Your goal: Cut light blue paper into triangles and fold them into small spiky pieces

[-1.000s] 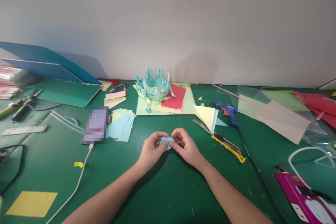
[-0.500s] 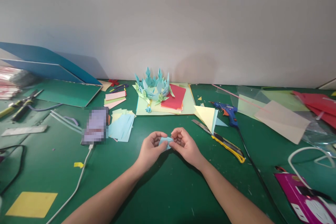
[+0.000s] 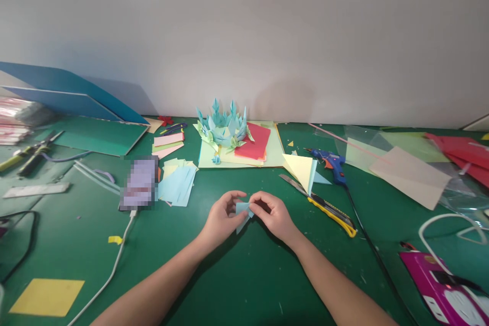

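Observation:
A small piece of folded light-blue paper [image 3: 242, 209] is pinched between both hands over the green table. My left hand [image 3: 222, 218] grips its left side, thumb in front and fingers curled behind. At its right edge, my right hand [image 3: 272, 214] pinches it between thumb and forefinger. One pointed flap hangs below the left thumb; the rest is partly covered by fingers. Beyond the hands stands a blue paper crown [image 3: 225, 130] with tall points and pale green folded pieces round its base. Left of the hands lies a stack of light-blue paper sheets [image 3: 179, 186].
Right of the hands lie a yellow box cutter [image 3: 332, 214], a yellow folded paper [image 3: 300, 169] and a blue glue gun [image 3: 334, 164] with its black cord. A phone [image 3: 139, 182] on a white cable is at left. A magenta power strip [image 3: 431, 282] sits at lower right.
The blue paper has been turned in the hands, and a pointed flap now shows below it. My left fingers have loosened a little; the right hand has dipped slightly.

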A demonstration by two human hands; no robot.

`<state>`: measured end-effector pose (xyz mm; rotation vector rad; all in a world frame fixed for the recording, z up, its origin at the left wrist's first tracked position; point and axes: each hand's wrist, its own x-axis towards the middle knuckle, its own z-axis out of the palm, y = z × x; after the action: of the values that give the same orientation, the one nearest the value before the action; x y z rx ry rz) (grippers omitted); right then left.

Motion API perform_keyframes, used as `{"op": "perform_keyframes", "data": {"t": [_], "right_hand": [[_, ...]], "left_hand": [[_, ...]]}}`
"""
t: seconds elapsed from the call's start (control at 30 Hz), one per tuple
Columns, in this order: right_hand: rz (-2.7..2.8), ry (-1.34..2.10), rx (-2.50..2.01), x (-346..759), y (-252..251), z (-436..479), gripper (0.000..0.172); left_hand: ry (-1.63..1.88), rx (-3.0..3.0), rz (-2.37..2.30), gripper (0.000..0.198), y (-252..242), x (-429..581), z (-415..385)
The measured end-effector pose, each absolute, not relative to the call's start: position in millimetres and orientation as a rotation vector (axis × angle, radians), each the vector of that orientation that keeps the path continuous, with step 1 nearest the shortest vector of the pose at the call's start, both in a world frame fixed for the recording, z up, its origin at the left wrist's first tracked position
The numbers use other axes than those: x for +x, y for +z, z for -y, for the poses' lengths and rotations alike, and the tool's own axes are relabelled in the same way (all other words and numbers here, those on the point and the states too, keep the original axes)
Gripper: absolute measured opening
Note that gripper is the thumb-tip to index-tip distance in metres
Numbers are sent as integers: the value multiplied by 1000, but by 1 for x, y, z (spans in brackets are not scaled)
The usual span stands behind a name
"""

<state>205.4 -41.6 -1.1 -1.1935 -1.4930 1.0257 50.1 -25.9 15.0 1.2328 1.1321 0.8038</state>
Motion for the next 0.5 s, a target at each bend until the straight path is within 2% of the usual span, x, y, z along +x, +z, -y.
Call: {"op": "perform_keyframes", "data": {"t": [0.1,0.33,0.5], "right_hand": [[1473,1056,-1186,204,-4,41,15],[1412,1176,-1189,202,-5,40,20],[1472,1087,-1183,203,-3,43,18]], "left_hand": [[864,1186,-1135,38,13,50,26],[960,911,-1074,44,19,48,23],[950,948,-1071,39,18,50,24]]}}
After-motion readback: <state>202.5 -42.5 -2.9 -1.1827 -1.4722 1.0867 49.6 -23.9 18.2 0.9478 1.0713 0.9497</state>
